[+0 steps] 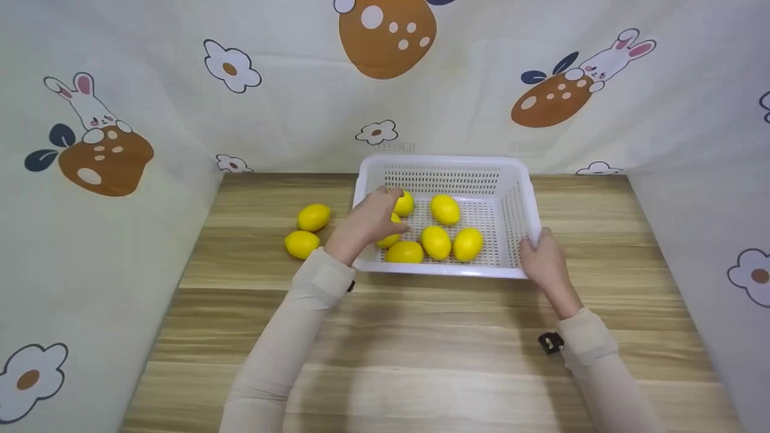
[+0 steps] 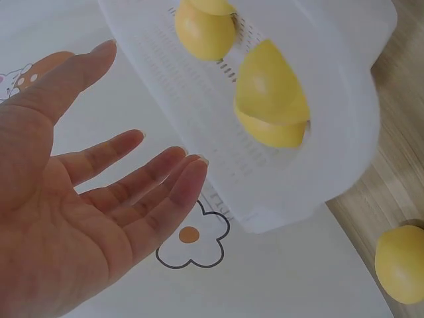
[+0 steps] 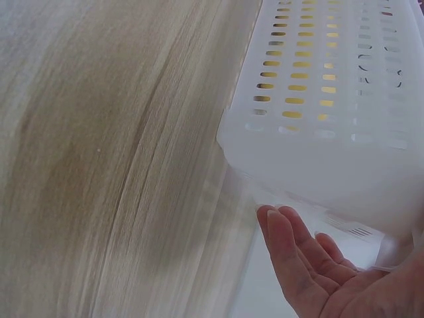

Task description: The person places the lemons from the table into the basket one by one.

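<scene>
A white plastic basket (image 1: 442, 270) with slotted walls holds several yellow lemons (image 1: 445, 209). My left hand (image 1: 373, 218) is over the basket's left side, close to the lemons there, which it partly hides in the head view. In the left wrist view the thumb and fingers of that left hand (image 2: 99, 205) are spread apart with nothing between them. At the basket's right front corner, my right hand (image 1: 544, 260) grips the rim, thumb on the inner side. The right wrist view shows the right hand's fingers (image 3: 283, 242) outside the basket, near its rim.
Two more lemons, a rear one (image 1: 314, 217) and a front one (image 1: 302, 245), lie on the wooden table (image 1: 421, 343) left of the basket. A patterned cloth (image 1: 289, 120) hangs behind the table and along both sides. The basket stands near the back edge.
</scene>
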`<act>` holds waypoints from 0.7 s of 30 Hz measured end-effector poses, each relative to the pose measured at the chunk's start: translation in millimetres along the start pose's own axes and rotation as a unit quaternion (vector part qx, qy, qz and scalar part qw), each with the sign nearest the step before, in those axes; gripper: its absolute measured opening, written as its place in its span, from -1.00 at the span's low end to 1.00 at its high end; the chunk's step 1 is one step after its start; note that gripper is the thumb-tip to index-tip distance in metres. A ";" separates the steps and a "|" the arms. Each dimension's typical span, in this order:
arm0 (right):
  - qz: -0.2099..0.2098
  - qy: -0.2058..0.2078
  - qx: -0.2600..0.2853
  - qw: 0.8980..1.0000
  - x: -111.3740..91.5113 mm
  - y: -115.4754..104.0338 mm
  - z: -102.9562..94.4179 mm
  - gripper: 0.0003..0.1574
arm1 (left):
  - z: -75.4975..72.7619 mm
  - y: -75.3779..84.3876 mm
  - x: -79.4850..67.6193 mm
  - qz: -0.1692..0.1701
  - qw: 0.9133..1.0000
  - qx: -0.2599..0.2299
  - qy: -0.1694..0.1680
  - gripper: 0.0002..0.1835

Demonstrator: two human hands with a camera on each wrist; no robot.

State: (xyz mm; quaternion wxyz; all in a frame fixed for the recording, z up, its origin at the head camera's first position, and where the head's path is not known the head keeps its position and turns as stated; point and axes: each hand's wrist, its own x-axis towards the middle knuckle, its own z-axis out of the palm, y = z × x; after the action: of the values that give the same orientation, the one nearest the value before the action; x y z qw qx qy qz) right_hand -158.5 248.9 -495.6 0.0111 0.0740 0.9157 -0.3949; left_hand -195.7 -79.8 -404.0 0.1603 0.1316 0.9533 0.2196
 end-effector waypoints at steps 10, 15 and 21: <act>0.007 -0.005 -0.004 1.000 0.6 0.4 -0.5 -0.54 | 2.4 1.0 -7.5 -0.009 1.000 0.000 0.003 -0.19; 0.007 -0.003 -0.008 1.000 0.9 1.2 -0.5 -0.55 | 7.1 -2.4 -12.6 -0.007 1.000 -0.007 0.013 -0.19; 0.003 -0.003 -0.004 1.000 1.4 1.2 0.4 -0.59 | 13.3 -9.3 -21.0 0.013 0.999 -0.001 0.038 -0.23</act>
State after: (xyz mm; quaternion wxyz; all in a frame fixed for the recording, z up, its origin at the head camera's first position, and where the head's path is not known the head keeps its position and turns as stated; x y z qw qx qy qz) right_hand -159.8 249.6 -496.9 0.0156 0.0755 0.9169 -0.3916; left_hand -173.4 -89.6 -414.4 0.1210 0.1351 0.9567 0.2278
